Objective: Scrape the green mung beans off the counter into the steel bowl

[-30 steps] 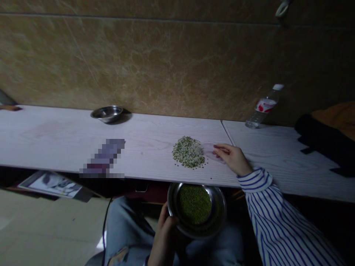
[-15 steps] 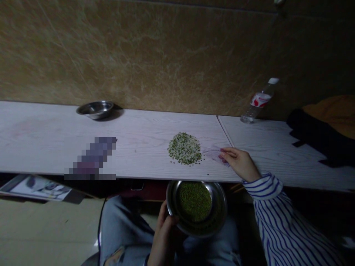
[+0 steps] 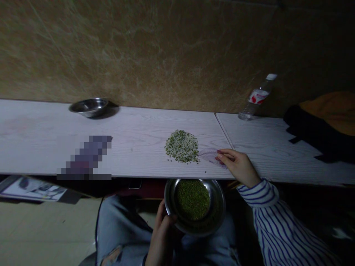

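Observation:
My left hand (image 3: 163,225) grips the left rim of a steel bowl (image 3: 219,218), thumb on the edge. The bowl is over my lap, just below the table's front edge, and green beans (image 3: 193,199) cover its bottom. On the tabletop above it lies a loose pile of mixed green beans and white grains (image 3: 181,146). To the pile's right, my right hand (image 3: 235,164) has thumb and fingers pinched on a thin, see-through purplish piece (image 3: 208,155). That piece lies low over the wood and reaches towards the pile; its exact kind is unclear.
Near the wall stands a second steel bowl (image 3: 89,108) at the left. A blurred-out dark object (image 3: 85,157) lies in front of it. At the right are a clear water bottle (image 3: 256,98) and a dark and orange cloth item (image 3: 321,129). One dark bean (image 3: 205,171) lies near the front edge.
The whole view has shifted slightly. My right hand, with the purplish piece, is at most a little nearer the pile. My left hand keeps the bowl in the same place.

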`<state>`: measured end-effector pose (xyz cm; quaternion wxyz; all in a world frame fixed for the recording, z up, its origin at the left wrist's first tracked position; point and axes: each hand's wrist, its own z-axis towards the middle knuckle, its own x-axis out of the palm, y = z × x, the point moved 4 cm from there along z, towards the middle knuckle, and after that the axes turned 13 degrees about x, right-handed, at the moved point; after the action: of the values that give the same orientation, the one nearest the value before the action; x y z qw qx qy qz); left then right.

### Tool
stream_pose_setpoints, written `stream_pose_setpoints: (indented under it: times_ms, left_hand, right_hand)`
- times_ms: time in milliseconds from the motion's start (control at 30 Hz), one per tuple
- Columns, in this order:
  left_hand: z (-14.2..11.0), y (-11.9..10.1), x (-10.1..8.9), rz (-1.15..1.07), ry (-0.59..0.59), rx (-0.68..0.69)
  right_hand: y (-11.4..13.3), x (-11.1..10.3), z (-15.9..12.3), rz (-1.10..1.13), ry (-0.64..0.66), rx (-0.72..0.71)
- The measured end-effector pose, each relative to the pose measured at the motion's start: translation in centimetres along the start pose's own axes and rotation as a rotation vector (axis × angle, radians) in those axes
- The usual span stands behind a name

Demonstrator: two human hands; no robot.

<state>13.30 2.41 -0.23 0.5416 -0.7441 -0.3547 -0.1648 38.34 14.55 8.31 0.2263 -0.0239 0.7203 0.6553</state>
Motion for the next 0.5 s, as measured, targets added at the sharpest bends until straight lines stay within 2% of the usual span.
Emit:
stream_pose_setpoints:
  times_ms: [133, 333, 500]
  left_hand:
    - [0.0, 0.1, -0.2, -0.027, -0.030, -0.017]
    - [-0.1, -0.1, 0.3, -0.007, 0.013, -0.027]
    - [-0.1, -0.1, 0.1, 0.001, -0.010, -0.034]
  right_hand:
    - [0.0, 0.2, -0.2, -0.010, 0.020, 0.006]
    - [0.3, 0.7, -1.5, -0.015, 0.052, 0.001]
    - [0.6, 0.5, -2.3, -0.006, 0.046, 0.006]
